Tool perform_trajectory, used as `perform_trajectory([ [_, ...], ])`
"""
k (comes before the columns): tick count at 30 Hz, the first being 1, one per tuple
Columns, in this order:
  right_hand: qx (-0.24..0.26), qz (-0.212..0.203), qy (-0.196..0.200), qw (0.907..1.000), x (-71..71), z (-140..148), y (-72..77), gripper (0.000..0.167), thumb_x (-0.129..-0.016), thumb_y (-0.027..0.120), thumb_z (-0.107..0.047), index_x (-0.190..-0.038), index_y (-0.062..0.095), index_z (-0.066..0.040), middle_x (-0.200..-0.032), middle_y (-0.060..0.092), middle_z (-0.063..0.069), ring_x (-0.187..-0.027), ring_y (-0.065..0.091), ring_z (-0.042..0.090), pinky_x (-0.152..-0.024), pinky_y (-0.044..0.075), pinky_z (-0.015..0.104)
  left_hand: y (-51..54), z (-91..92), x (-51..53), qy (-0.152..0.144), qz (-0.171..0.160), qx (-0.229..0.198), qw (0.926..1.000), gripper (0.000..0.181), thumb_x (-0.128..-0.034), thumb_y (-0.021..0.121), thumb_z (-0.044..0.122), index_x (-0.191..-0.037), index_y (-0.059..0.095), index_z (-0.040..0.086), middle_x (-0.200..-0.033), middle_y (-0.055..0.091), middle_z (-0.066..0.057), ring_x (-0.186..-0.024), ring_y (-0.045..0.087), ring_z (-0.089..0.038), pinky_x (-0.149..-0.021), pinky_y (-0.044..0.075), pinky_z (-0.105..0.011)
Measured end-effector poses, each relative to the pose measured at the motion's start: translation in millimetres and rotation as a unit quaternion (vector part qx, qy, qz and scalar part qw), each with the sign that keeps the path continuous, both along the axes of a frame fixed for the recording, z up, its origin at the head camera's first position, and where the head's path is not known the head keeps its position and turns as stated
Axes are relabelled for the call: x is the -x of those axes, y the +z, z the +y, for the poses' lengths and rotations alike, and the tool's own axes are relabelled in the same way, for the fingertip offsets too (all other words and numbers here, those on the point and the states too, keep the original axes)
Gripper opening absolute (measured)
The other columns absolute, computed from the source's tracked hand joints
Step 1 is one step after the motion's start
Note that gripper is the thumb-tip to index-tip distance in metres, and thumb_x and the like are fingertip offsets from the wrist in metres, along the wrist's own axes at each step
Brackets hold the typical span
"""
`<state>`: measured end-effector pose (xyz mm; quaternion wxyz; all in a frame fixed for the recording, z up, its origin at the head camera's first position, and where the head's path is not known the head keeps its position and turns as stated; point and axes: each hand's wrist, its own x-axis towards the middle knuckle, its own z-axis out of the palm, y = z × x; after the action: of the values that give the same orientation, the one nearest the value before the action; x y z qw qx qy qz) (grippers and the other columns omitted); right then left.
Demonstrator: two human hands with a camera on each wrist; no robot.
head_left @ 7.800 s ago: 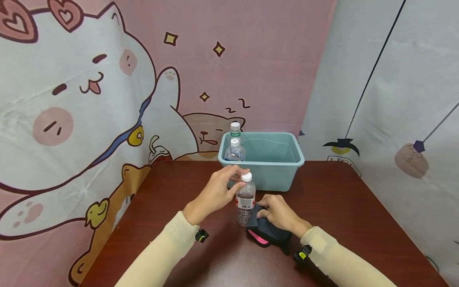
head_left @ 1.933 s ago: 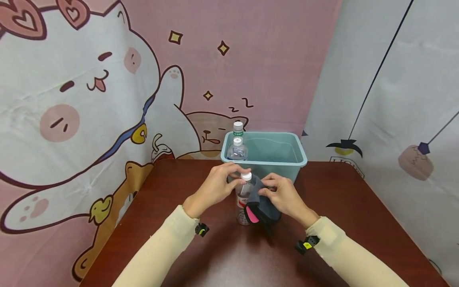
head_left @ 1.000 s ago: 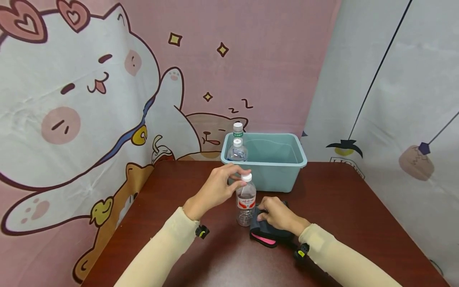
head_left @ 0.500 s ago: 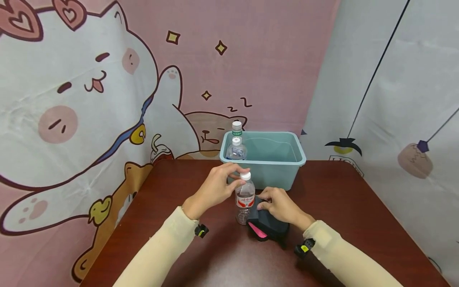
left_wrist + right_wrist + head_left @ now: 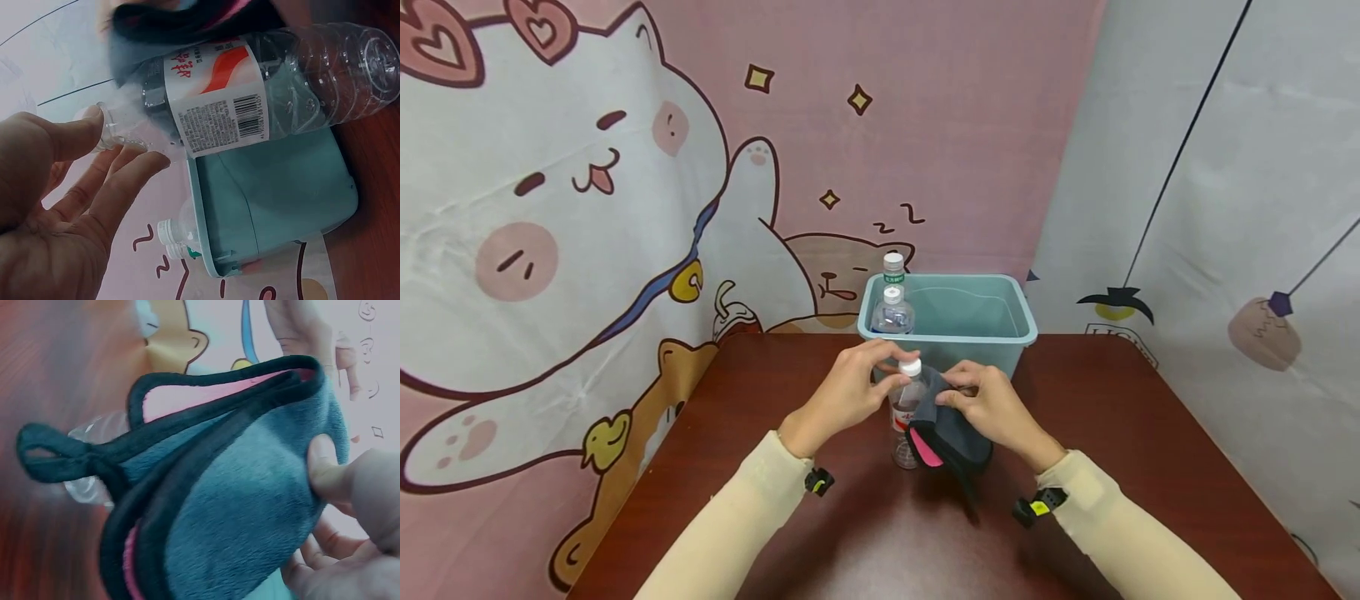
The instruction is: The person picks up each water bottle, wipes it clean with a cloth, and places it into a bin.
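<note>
A clear plastic bottle (image 5: 904, 417) with a white cap and a red-and-white label stands upright on the table. My left hand (image 5: 848, 385) pinches it at the cap and neck; the left wrist view shows thumb and fingers around the neck. My right hand (image 5: 992, 407) pinches a folded grey-blue cleaning cloth (image 5: 237, 500) between thumb and fingers. Black edging, a hanging loop and a pink inner side show on the cloth. It lies against the bottle's right side, covering part of the label in the head view.
Behind the bottle stands a light blue plastic bin (image 5: 977, 337) on the dark red table (image 5: 760, 400). Two more capped bottles (image 5: 892, 317) stand in the bin's left end. A cartoon-printed backdrop (image 5: 955, 125) rises behind the table.
Over the last second my right hand has risen from low beside the bottle, bringing the cloth up along its side. The left hand keeps its hold at the cap. Earlier frames show similar high and low positions.
</note>
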<state>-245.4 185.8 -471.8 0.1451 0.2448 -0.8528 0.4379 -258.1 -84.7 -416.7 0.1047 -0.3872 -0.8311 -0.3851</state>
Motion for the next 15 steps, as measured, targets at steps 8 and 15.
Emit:
perform_trajectory([
  [8, 0.037, -0.001, -0.003, 0.9993, 0.3, -12.9, 17.8, 0.031, -0.104, 0.091, -0.019, -0.133, 0.089, -0.01, -0.115, 0.08, 0.005, -0.087, 0.063, 0.013, -0.073, 0.052, 0.023, -0.7, 1.3, 2.1, -0.003, 0.003, 0.001, 1.0, 0.035, -0.1036, 0.087, 0.001, -0.137, 0.081, 0.01, -0.142, 0.082, -0.009, -0.114, 0.088, -0.025, -0.094, 0.072, -0.03],
  [15, 0.03, 0.0, -0.008, 0.9995, -1.1, -13.9, 19.3, 0.028, -0.104, 0.091, -0.017, -0.131, 0.09, -0.011, -0.116, 0.08, 0.005, -0.091, 0.069, 0.012, -0.077, 0.056, 0.023, -0.9, 1.0, 3.6, -0.003, 0.0, 0.005, 1.0, 0.034, -0.1043, 0.086, 0.002, -0.137, 0.08, 0.011, -0.142, 0.082, -0.008, -0.115, 0.087, -0.024, -0.095, 0.071, -0.029],
])
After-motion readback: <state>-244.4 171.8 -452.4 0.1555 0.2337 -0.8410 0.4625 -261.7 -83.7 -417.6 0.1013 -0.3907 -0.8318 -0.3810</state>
